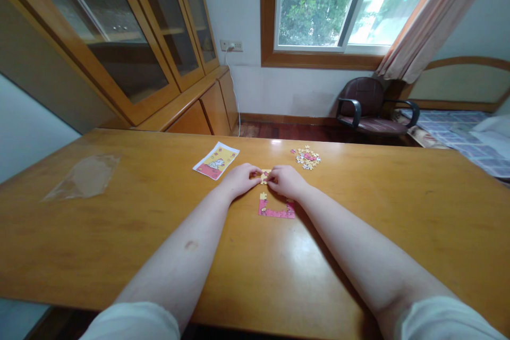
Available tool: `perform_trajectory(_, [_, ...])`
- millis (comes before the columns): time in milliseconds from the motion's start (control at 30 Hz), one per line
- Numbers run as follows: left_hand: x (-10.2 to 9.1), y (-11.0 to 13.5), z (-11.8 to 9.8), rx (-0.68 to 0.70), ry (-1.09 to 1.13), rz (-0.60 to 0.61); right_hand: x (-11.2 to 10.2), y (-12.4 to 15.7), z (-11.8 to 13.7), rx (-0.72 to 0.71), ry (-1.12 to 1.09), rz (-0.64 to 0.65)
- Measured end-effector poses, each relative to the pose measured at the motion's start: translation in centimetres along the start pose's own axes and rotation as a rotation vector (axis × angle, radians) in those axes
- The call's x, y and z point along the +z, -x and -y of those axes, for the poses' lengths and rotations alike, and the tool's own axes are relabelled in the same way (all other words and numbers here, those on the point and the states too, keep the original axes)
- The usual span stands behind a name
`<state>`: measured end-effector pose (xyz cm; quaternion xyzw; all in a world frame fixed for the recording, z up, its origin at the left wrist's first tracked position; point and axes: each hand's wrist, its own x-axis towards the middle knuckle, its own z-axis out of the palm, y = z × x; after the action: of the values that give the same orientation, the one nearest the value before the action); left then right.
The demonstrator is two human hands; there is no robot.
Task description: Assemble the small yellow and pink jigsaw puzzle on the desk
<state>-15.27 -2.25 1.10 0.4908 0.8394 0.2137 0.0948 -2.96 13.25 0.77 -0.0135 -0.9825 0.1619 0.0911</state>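
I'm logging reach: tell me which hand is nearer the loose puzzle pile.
Right. The right hand is left of the loose puzzle pile and nearer the person; the left hand is farther left, beside the picture sheet.

Daylight enters through the wood-framed window (346,10), green foliage (313,0) showing behind its glass, and a pale wall (243,5) surrounds it. Left of the window stands a glass-doored wooden cabinet (165,26); a pink curtain (434,21) hangs along the window's right side. Below the window lies dark reddish floor (287,130); below and to its right are a maroon armchair (364,98) and a bed (454,125).
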Motion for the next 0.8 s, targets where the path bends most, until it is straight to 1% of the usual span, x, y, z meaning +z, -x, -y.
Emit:
perform_trajectory(200, [-0.09,0.03,-0.11,-0.017,0.009,0.009,-0.13,0.05,0.18,-0.010,0.002,0.006])
perform_trajectory(333, [-0.20,0.06,-0.10,-0.001,0.007,0.017,-0.16,0.11,0.21,-0.037,0.013,-0.005])
perform_trajectory(467, [-0.25,0.06,-0.19,-0.010,0.004,0.029,-0.24,0.13,0.32,-0.029,0.030,0.009])
perform_trajectory(800, [-0.09,0.00,-0.25,-0.008,-0.011,0.019,-0.19,0.22,0.25,-0.052,0.040,0.005])
